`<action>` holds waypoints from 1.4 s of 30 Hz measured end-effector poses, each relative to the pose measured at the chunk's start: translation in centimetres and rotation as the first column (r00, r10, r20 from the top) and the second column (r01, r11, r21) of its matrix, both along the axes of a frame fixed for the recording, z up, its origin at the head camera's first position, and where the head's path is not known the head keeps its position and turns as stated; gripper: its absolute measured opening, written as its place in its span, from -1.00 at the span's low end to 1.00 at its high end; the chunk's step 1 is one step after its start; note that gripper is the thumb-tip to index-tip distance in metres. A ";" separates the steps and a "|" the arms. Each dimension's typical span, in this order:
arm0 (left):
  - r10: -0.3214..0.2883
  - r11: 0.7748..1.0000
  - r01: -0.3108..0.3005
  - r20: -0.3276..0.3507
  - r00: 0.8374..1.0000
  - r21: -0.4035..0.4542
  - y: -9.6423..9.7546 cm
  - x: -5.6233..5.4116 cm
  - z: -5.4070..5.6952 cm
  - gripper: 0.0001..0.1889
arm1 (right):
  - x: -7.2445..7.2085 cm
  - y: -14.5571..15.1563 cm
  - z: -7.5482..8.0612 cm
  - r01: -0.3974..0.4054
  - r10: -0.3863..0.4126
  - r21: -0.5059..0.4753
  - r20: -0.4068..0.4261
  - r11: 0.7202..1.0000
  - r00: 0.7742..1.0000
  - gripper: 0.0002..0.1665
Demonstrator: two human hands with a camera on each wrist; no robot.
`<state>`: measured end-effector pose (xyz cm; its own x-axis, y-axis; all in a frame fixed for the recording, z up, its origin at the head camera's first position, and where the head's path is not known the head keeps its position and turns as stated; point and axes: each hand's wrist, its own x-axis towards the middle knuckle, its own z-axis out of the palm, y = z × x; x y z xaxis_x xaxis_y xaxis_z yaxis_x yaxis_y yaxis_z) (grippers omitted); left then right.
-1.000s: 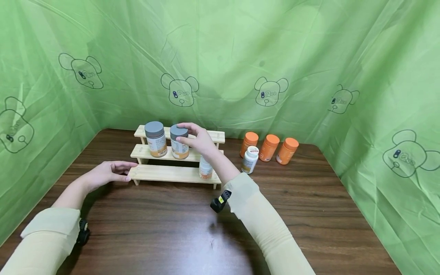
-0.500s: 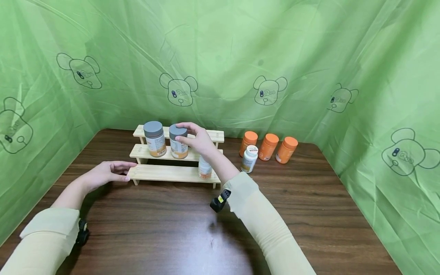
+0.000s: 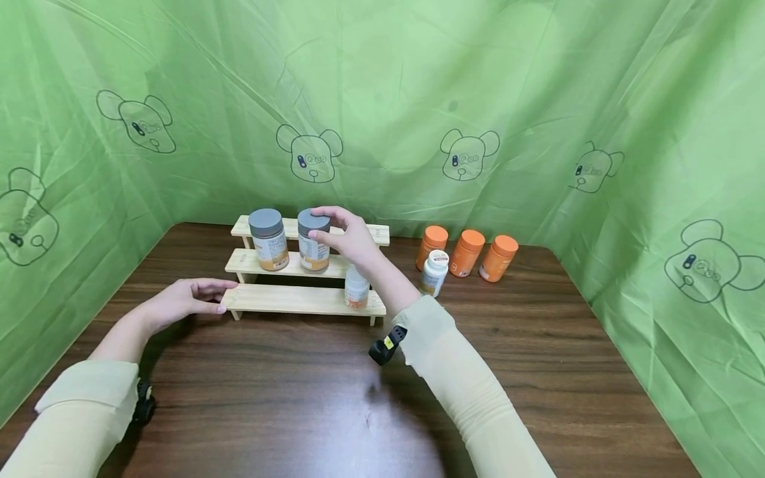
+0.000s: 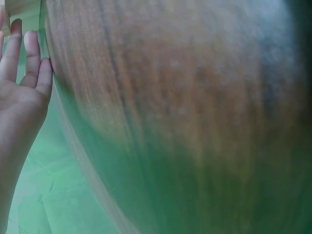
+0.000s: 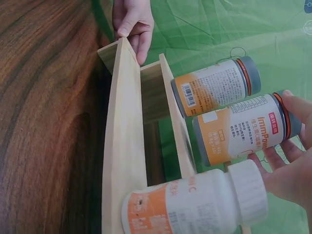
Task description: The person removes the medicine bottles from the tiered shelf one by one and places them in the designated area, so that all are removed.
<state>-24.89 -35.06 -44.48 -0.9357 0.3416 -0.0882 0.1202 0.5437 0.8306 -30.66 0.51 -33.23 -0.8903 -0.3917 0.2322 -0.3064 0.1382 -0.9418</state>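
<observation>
My right hand (image 3: pixel 355 244) grips a grey-lidded vitamin bottle (image 3: pixel 314 251) around its lid, on or just over the middle step of a three-tier wooden stand (image 3: pixel 281 299). Left of it on that step stands a matching grey-lidded bottle (image 3: pixel 271 245). A white-capped bottle (image 5: pixel 195 202) stands at the right end of the lowest step, partly hidden by my right wrist in the head view. My left hand (image 3: pixel 179 305) holds the left end of the lowest step between thumb and fingers, as the right wrist view (image 5: pixel 134 24) shows too.
Right of the stand, three orange bottles (image 3: pixel 467 253) stand in a row on the dark wood table (image 3: pixel 538 372). A white bottle (image 3: pixel 434 273) stands in front of them. Green cloth (image 3: pixel 388 99) encloses the back and sides.
My right hand has moved slightly right with the grey-lidded bottle, widening the space to the other grey-lidded bottle. My left hand has stayed at the stand's end.
</observation>
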 end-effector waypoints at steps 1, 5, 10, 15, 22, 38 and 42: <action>0.000 1.000 0.000 0.000 1.000 -0.001 0.0 0.0 0.0 -0.36 | 0.0 0.1 0.1 0.006 -0.006 0.004 -0.005 1.000 1.000 -0.49; 0.002 1.000 -0.002 0.003 1.000 0.000 0.1 0.1 0.1 -0.36 | 0.0 0.8 0.5 0.023 -0.022 0.011 -0.016 1.000 1.000 -0.51; 0.000 1.000 0.000 0.009 1.000 0.015 0.1 0.1 0.0 -0.36 | 0.1 1.7 1.1 0.030 -0.029 0.019 -0.021 0.999 0.999 -0.52; 0.001 1.000 -0.002 0.009 1.000 0.015 0.1 0.1 0.1 -0.36 | 0.2 2.6 1.8 0.042 -0.042 0.025 -0.012 0.999 0.999 -0.51; -0.002 1.000 0.002 0.011 1.000 0.019 0.2 0.1 0.2 -0.35 | 0.5 3.8 2.6 0.052 -0.051 0.043 -0.013 0.998 0.999 -0.53; 0.006 1.000 -0.006 0.000 1.000 -0.006 0.3 0.4 0.4 -0.36 | 1.2 7.2 4.5 0.048 -0.046 0.029 -0.062 0.998 0.997 -0.50; 0.006 1.000 -0.006 -0.003 1.000 -0.011 0.3 0.4 0.5 -0.36 | 1.5 8.3 5.0 0.055 -0.051 0.041 -0.075 0.998 0.996 -0.51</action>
<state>-24.44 -34.73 -44.02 -0.9380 0.3349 -0.0897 0.1189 0.5540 0.8240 -29.19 8.84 -28.20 -0.8913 -0.3555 0.2815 -0.3656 0.1962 -0.9098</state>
